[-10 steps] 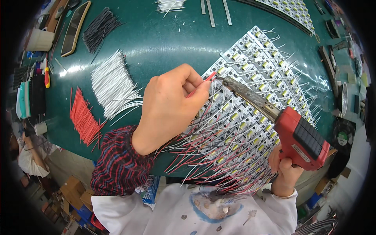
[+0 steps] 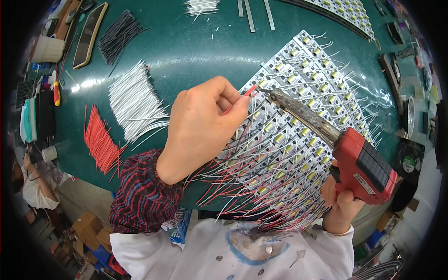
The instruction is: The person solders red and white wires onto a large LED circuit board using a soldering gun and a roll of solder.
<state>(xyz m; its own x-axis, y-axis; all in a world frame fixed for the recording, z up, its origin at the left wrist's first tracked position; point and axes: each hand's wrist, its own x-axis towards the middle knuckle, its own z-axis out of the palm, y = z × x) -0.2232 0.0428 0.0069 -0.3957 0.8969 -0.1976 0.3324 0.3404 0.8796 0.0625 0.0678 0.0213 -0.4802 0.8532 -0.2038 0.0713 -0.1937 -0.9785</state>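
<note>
Pinched between my left hand's [image 2: 205,121] thumb and fingers are red wires [image 2: 250,91], their ends at the upper left edge of a circuit board panel [image 2: 305,77]. My right hand [image 2: 340,200] is wrapped round the handle of a red and black soldering iron [image 2: 361,163]. The iron's thin tip lies close by the red wire ends, over the board; whether it touches them is too small to tell. Rows of small yellow parts cover the panel. White, red and black wires [image 2: 233,186] stick out of it and hang over its near side.
Left of my hand lie piles of red wires [image 2: 101,142], white wires [image 2: 136,100] and black wires [image 2: 119,35]. A phone [image 2: 90,35] and a screwdriver [image 2: 56,92] are at the far left. Another board panel [image 2: 343,14] stands at the back right, near a fan [image 2: 410,161]. A person [image 2: 39,186] sits at left.
The soldering iron has shifted slightly right and down with my right hand, its tip drawing a little away from the red wire ends. My left hand stays almost still.
</note>
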